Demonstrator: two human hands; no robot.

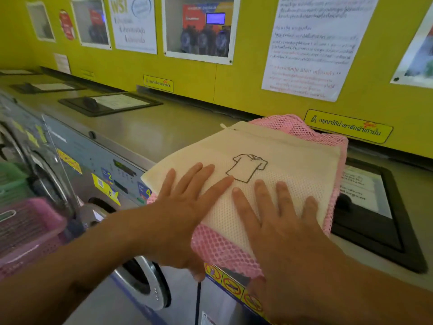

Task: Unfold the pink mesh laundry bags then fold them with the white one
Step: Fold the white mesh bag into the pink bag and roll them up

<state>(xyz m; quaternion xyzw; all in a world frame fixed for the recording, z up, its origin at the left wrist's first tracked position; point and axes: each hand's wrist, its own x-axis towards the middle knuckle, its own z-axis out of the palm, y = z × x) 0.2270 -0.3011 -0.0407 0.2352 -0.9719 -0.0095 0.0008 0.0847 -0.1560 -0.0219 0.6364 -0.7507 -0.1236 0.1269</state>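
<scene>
Both hands lay flat and open, fingers straight, pressing on the white bag (269,156). The left hand (185,200) rested on its near-left part, the right hand (281,221) beside it on the near-right, index fingertips almost touching just below the printed shirt outline. The white bag lay directly under the palms and ran away from them toward the yellow wall, its long axis angled up and to the right. The pink bags (222,249) sat beneath it, their mesh showing past its near, right and far edges. The stack rested on the worktop (164,127), overhanging the front edge. Neither hand was clearly nearer. Left of the left hand, a pink basket (28,226) and a green basket (11,181) were blurred; their contents could not be told.
</scene>
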